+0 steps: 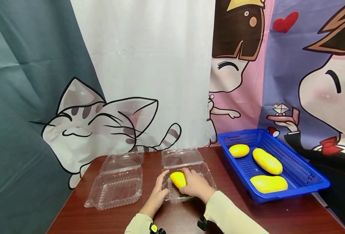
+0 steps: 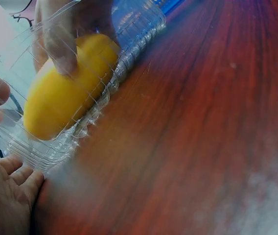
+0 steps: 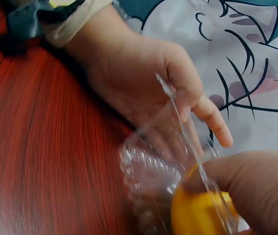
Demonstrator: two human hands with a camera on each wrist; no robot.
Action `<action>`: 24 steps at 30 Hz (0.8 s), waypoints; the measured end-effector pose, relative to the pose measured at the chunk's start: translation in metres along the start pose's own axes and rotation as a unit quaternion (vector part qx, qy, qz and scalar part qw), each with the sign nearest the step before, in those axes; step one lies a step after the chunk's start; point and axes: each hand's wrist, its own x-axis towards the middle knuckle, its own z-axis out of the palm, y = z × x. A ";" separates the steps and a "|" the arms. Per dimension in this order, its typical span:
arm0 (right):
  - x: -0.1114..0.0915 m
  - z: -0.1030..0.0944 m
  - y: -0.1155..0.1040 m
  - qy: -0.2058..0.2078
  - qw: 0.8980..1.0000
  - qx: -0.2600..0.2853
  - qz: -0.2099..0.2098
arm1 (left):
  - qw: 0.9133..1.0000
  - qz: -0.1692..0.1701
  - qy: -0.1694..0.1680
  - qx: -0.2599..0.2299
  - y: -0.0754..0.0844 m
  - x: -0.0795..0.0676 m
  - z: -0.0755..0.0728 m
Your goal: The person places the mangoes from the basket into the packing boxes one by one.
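Note:
My right hand (image 1: 196,184) grips a yellow mango (image 1: 178,179) inside a clear plastic clamshell box (image 1: 179,199), thumb on its near side and fingers across the top. The mango (image 2: 63,93) shows through the box's clear wall in the left wrist view. Along the left side of that box is my left hand (image 1: 157,195), its fingers extended, the thumb close to the rim. In the right wrist view the left hand (image 3: 144,81) overlaps the clear wall. The lid (image 1: 181,158) lies folded back behind the box.
A second clear clamshell box (image 1: 121,187) stands on the left of the brown table (image 1: 72,214), lid up. At the right a blue plastic basket (image 1: 301,191) contains two elongated yellow fruits (image 1: 267,161) and a smaller rounder one (image 1: 239,150). Behind the table hangs a cartoon-printed curtain (image 1: 149,65).

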 end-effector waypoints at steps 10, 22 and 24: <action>-0.003 -0.075 0.054 0.094 0.994 0.061 -0.011 | 1.000 -0.015 -0.003 -0.003 -0.002 -0.002 -0.002; -0.032 -0.179 0.151 0.097 0.993 0.018 0.064 | 1.000 -0.015 -0.002 -0.017 -0.001 -0.005 -0.001; -0.040 -0.184 0.164 0.067 0.997 0.001 0.043 | 1.000 -0.017 -0.001 -0.014 -0.001 -0.006 0.000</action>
